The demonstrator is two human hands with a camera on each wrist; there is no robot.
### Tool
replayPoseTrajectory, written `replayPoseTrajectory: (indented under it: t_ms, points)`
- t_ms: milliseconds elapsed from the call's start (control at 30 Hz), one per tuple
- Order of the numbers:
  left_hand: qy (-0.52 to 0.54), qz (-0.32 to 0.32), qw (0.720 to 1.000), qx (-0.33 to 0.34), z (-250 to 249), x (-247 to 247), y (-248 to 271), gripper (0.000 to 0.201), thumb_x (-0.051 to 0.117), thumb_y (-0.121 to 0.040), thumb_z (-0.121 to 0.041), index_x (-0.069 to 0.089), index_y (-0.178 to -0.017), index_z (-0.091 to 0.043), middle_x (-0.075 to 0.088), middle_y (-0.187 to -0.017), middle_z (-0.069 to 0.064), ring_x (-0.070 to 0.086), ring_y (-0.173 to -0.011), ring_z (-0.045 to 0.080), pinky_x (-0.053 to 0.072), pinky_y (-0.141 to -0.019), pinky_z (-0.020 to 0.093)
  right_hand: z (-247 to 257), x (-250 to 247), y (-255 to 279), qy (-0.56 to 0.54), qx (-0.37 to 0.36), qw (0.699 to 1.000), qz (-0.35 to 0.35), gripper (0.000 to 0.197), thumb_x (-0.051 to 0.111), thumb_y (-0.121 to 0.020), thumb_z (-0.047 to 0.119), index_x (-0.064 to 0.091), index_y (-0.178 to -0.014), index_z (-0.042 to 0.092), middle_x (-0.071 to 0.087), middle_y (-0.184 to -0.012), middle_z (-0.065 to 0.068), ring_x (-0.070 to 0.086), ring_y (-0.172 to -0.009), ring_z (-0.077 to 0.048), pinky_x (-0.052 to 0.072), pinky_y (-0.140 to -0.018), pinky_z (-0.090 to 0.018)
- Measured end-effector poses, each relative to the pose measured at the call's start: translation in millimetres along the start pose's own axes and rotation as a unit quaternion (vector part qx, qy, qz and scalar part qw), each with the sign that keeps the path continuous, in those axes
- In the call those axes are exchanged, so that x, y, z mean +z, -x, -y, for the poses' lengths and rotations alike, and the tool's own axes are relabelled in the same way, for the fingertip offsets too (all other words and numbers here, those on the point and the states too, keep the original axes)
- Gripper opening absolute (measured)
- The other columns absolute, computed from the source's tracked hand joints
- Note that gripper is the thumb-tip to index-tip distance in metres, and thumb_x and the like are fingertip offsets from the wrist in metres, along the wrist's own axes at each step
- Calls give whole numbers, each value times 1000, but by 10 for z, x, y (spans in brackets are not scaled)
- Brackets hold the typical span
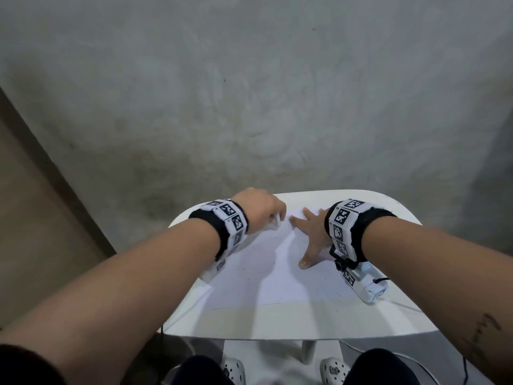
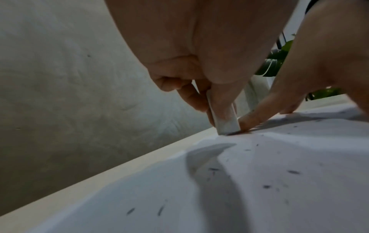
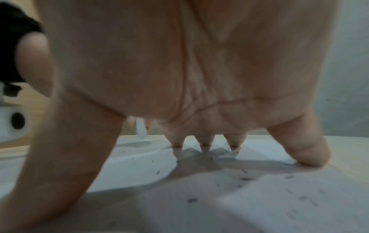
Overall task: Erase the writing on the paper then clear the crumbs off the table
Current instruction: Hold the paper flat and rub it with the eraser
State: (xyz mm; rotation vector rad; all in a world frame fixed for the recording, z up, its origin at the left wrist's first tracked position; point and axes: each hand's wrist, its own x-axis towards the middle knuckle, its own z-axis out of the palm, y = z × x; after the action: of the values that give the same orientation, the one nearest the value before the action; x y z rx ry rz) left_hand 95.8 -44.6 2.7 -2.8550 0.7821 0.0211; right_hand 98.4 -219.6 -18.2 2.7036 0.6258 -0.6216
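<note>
A white sheet of paper (image 1: 266,270) lies on the small white table (image 1: 305,320). My left hand (image 1: 263,209) pinches a white eraser (image 2: 225,124) upright, its lower end pressed on the paper near the far edge; the same eraser (image 1: 82,221) shows as a pale sliver in the head view. My right hand (image 1: 311,232) lies flat on the paper with fingers spread, fingertips (image 3: 205,148) touching the sheet just right of the eraser (image 3: 141,129). Dark eraser crumbs (image 2: 267,186) are scattered over the paper (image 2: 239,197), also around my right hand's shadow on the paper (image 3: 279,205).
A grey concrete wall (image 1: 249,93) stands right behind the table's far edge. Green plant leaves (image 2: 273,63) show beyond the table in the left wrist view. My knees and white clogs (image 1: 333,369) are under the table's front edge, with a cable (image 1: 416,357) on the floor.
</note>
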Motion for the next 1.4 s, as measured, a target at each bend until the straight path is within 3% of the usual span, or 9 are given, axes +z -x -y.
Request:
replayPoseTrajectory:
  t_ms: [200,400,600,767,967,1100,1233,1300,1400]
  points:
    - [-13,4,1000,25,298,215,395,16,55,-92,-33,65,-105,-30,67,-104,-12,57,-99,17,35,-84,28,-11,14,11,-6,-6,1000,0,116,63,-74,66,-14,-152,29,-18,-159,-8,-1,-147,-34,8,-116,-51]
    - [-24,135,990,-37,571,167,742,22,53,-87,-28,63,-104,-38,68,-97,-14,58,-94,14,44,-84,28,6,-3,39,10,-2,1000,-4,116,62,-73,69,-13,-152,29,-15,-160,-7,3,-147,-35,10,-116,-52]
    - [5,3,999,-40,216,27,160,23,53,-92,-24,61,-111,-33,67,-106,-8,56,-105,19,36,-86,28,8,-19,35,11,2,1000,8,116,61,-73,70,-16,-151,30,-18,-159,-6,0,-147,-34,10,-116,-52]
    - [-3,25,998,-51,371,208,297,13,56,-91,-33,62,-103,-31,67,-102,-12,60,-99,16,29,-79,26,8,-8,26,12,1,1000,3,116,61,-73,70,-14,-151,29,-17,-159,-7,2,-147,-36,12,-115,-53]
    - [-50,84,995,-36,529,147,735,17,55,-90,-33,63,-105,-37,67,-99,-15,52,-102,9,36,-89,28,4,-29,-10,7,-7,1000,21,119,63,-71,70,-16,-150,31,-20,-159,-5,1,-147,-35,13,-114,-54]
    - [70,3,986,-148,660,163,877,17,57,-93,-26,63,-105,-38,58,-102,-16,47,-106,11,33,-93,33,3,-23,-9,8,-8,1000,21,119,62,-70,71,-16,-150,32,-20,-159,-5,2,-147,-35,13,-114,-54]
    - [212,-100,923,-304,888,207,882,8,66,-88,-31,63,-96,-32,60,-87,-8,53,-85,17,42,-77,31,-1,-44,22,9,-10,1000,21,119,62,-69,72,-16,-150,33,-20,-159,-4,4,-148,-34,16,-114,-53]
    - [245,-130,893,-354,1004,272,819,11,68,-87,-30,64,-96,-25,53,-78,-7,51,-79,19,38,-69,28,-10,-49,39,6,-12,1000,22,118,61,-69,72,-15,-150,34,-19,-159,-2,2,-148,-34,16,-114,-53]
    - [260,-122,871,-398,1085,426,707,18,70,-86,-31,65,-99,-20,57,-87,0,51,-79,20,36,-67,26,-34,-68,67,-1,-14,1000,27,117,61,-69,72,-15,-150,35,-19,-159,0,-3,-148,-31,11,-116,-53]
